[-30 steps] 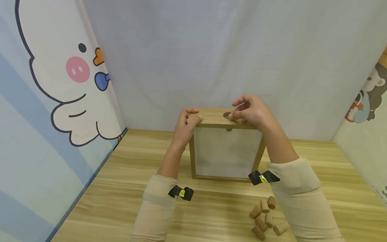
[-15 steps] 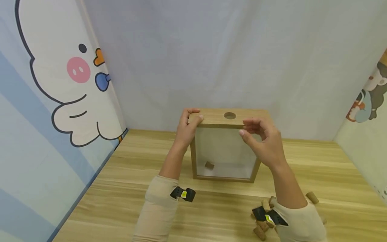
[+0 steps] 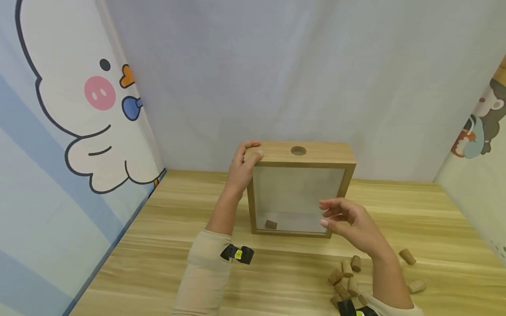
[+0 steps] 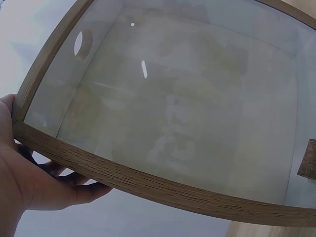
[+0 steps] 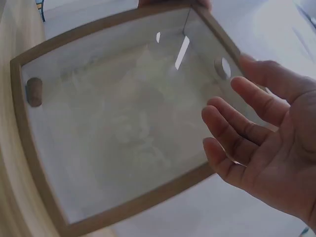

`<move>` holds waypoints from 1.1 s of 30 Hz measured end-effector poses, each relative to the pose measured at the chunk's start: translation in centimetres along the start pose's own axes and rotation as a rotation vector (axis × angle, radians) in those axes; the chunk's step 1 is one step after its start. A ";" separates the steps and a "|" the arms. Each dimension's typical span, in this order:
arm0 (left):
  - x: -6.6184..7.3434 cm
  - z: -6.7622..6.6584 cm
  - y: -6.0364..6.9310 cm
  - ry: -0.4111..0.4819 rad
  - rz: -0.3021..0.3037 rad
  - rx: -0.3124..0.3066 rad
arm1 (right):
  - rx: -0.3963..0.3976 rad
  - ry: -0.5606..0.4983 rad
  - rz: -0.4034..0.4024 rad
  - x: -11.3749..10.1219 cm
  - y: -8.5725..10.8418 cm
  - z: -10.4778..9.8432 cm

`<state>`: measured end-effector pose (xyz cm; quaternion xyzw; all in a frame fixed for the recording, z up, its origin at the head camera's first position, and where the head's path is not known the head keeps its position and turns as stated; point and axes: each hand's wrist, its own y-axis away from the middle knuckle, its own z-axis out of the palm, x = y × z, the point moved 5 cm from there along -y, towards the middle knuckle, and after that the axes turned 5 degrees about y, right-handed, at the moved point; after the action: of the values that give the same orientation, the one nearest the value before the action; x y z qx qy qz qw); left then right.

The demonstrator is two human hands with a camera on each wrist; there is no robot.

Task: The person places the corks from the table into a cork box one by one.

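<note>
A wooden box frame with a clear front pane stands upright on the table, a round hole in its top. One cork lies inside at the lower left; the right wrist view shows this cork behind the pane. My left hand grips the box's top left corner, thumb on top; in the left wrist view the hand's fingers lie along the side. Nothing is in my right hand, which hovers before the lower right of the box, fingers relaxed and slightly bent.
Several loose corks lie in a group on the wooden table, partly hidden by the right forearm. Two more corks, an upper one and a lower one, lie right of that arm. A pale curtain hangs behind the box.
My right hand has left the hole in the top and moved down toward the front. A cork has appeared inside and settled on the box's floor. My left hand has stayed in place.
</note>
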<state>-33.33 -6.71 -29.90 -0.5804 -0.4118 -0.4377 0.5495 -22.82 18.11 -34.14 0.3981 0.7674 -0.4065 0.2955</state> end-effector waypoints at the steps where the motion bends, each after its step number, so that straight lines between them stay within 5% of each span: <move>1: 0.0 -0.1 0.0 0.002 -0.001 -0.003 | -0.016 -0.016 0.012 0.5 0.3 0.0; 33: -0.1 -0.3 0.0 -0.001 0.025 -0.026 | -0.301 -0.029 0.341 10.7 7.8 -2.5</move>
<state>-33.35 -7.03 -29.98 -0.5930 -0.3992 -0.4356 0.5470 -21.93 27.00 -44.25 0.4677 0.7367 -0.2374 0.4269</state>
